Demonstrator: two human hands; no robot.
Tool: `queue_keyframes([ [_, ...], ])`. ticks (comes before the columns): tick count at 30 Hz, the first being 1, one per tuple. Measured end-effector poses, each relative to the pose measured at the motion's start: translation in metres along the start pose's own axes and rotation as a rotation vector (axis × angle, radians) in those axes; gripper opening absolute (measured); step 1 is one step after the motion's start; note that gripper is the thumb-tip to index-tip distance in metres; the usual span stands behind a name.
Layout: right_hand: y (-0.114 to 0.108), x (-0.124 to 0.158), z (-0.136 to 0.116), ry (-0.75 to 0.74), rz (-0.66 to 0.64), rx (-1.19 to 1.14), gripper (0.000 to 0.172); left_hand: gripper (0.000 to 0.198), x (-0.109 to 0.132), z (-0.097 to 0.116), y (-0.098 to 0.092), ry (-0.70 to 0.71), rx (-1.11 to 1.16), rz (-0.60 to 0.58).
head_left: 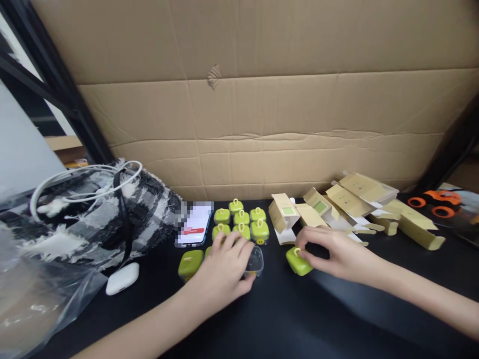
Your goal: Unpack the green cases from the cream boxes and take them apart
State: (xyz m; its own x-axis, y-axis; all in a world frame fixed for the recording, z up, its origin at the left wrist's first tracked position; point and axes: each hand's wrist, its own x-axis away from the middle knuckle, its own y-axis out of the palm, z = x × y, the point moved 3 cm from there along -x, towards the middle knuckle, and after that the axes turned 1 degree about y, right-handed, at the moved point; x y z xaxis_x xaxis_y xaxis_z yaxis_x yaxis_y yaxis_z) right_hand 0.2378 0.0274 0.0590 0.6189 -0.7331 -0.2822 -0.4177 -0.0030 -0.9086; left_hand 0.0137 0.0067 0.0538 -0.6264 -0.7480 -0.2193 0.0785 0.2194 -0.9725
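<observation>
My right hand (pixel 329 249) is closed, its fingertips pinching a green lid (pixel 299 263) with a small yellow loop, just above or on the black table. My left hand (pixel 228 259) is closed around a small clear plastic container (pixel 256 260), whose open top shows to the right of the fingers. Part of that container lies hidden under the hand. Behind the left hand, several little green-lidded containers (pixel 259 230) with yellow loops stand in rows. Another green-lidded container (pixel 190 263) sits left of this hand, and one more is mostly covered by it.
Opened small cardboard boxes (pixel 348 199) lie in a pile at the back right, beside an orange toy car (pixel 436 202). A phone (pixel 195 224), a white earbud case (pixel 122 278), a checked cloth (pixel 149 214) with cables and a plastic bag (pixel 41 304) are at left. Cardboard (pixel 262 109) walls the back.
</observation>
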Motion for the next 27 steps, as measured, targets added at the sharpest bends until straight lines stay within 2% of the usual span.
queue_keyframes([
  [5, -0.015, -0.003, 0.002, 0.018, -0.04, 0.095, 0.006, 0.038, -0.002, -0.015, 0.0, -0.027, 0.015, 0.033],
  [10, -0.026, -0.032, -0.018, -0.083, 0.047, 0.101, 0.013, 0.064, 0.011, -0.02, -0.01, -0.006, 0.098, 0.077],
  [12, -0.02, -0.05, -0.034, -0.153, 0.083, 0.095, 0.013, 0.07, 0.019, -0.028, -0.019, 0.001, 0.121, 0.071],
  [15, 0.002, -0.077, -0.062, -0.239, 0.054, 0.082, 0.006, 0.076, 0.031, -0.048, -0.025, -0.056, 0.146, 0.05],
  [16, 0.011, -0.085, -0.071, -0.265, 0.037, 0.076, 0.005, 0.076, 0.034, -0.055, -0.024, -0.092, 0.154, 0.043],
  [19, 0.035, -0.104, -0.091, -0.315, 0.009, 0.071, 0.015, 0.071, 0.039, -0.067, -0.016, -0.145, 0.153, 0.042],
  [23, 0.056, -0.114, -0.097, -0.33, 0.012, 0.074, 0.009, 0.07, 0.039, -0.064, -0.007, -0.126, 0.105, 0.115],
  [27, 0.058, -0.112, -0.095, -0.342, 0.034, 0.06, 0.007, 0.07, 0.038, -0.06, -0.001, -0.113, 0.094, 0.133],
])
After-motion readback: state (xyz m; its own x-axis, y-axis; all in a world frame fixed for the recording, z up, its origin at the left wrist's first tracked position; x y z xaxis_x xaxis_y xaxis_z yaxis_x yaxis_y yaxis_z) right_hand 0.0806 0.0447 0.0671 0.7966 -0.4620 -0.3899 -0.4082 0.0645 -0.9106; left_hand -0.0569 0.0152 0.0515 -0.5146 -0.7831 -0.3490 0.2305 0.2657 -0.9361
